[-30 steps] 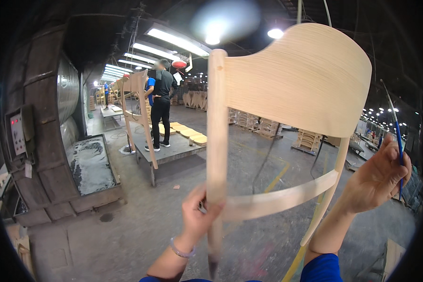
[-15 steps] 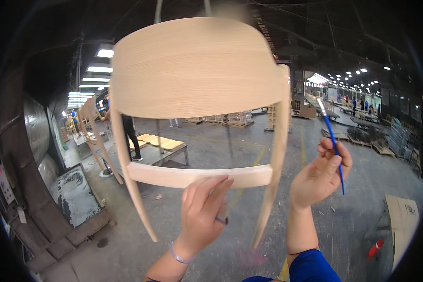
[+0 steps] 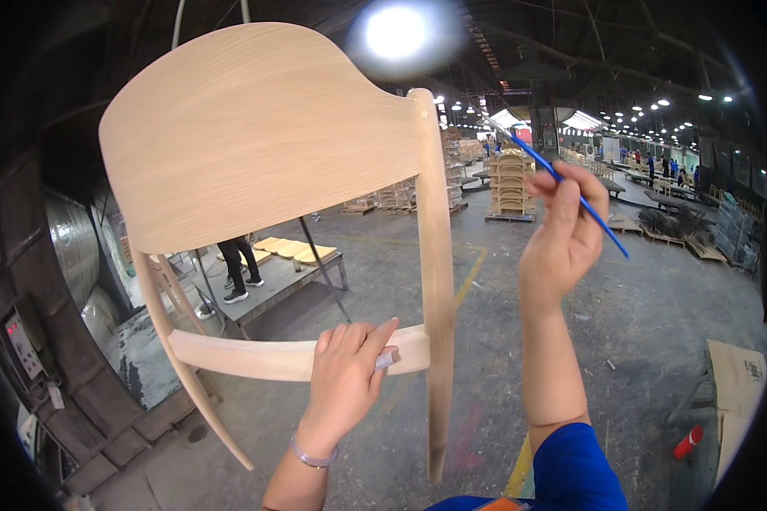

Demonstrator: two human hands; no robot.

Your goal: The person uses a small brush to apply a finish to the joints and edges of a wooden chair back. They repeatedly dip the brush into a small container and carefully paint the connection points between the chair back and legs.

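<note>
A bare, pale wooden chair frame hangs upright before me, with a wide curved backrest, two side posts and a lower rail. My left hand is closed over that rail near its right end. Tucked by its thumb is a small grey piece, whose kind I cannot make out. My right hand pinches a thin paintbrush with a blue handle. Its pale bristle tip points up and left, close to the top of the right post, and whether they touch I cannot tell.
Behind the chair a person in dark trousers stands by a low table with yellowish boards. A control box is at the left wall. Stacked chair parts stand farther back. At lower right are cardboard and a red cylinder.
The chair frame has turned and shifted left in view. My right hand has moved up and left, bringing the brush tip near the right post. My left hand stays on the rail.
</note>
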